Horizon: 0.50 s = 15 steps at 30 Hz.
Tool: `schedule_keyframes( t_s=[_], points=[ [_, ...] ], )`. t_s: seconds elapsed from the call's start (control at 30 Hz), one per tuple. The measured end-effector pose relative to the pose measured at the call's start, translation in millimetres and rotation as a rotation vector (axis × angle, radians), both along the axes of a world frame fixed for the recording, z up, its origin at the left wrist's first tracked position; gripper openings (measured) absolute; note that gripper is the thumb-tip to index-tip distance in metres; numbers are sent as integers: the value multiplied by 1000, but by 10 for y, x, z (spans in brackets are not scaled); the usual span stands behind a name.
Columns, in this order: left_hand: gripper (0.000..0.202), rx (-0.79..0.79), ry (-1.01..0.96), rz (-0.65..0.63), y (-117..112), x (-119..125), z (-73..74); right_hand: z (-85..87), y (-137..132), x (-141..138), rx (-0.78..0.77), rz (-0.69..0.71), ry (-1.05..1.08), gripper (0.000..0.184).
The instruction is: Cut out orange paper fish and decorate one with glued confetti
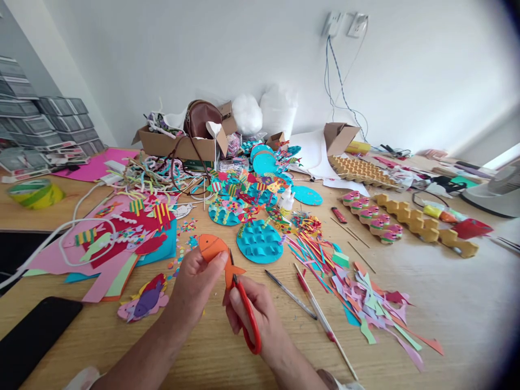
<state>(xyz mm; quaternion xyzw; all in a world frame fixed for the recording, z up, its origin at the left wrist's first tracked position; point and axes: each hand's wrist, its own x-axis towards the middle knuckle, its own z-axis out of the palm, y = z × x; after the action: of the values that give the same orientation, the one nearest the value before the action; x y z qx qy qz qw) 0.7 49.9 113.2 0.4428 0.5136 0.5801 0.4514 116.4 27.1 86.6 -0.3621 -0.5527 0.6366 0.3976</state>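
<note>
My left hand (202, 276) pinches an orange paper fish (211, 246) between thumb and fingers, its head to the upper left and its tail to the lower right. Red-handled scissors (249, 322) are in my right hand (254, 309), their dark blades pointing up beside the fish near its tail. Whether the blades touch the paper is hard to make out. A small stack of cut paper fish (146, 299) in purple, pink and red lies left of my left forearm. Past the hands stands a round blue paper piece (260, 242) with raised loops.
On the right lie a pen (290, 294), a long thin stick (325, 319), paper scraps (377, 303) and egg-carton strips (422, 222). Coloured paper sheets (109, 265) and a black phone (38, 338) are at left. Glue bottles (286, 200) and a cardboard box (182, 146) stand farther back.
</note>
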Motion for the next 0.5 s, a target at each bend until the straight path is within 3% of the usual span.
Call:
schedule_keyframes(
  t_s=[0.13,0.5],
  points=[
    [18,-18,-19,-29,-9,2,-3,-20,2,23,49,24,12,43],
    [19,13,-33,-53,-18,1,-72,43,5,26,2,-27,-46,49]
  ],
)
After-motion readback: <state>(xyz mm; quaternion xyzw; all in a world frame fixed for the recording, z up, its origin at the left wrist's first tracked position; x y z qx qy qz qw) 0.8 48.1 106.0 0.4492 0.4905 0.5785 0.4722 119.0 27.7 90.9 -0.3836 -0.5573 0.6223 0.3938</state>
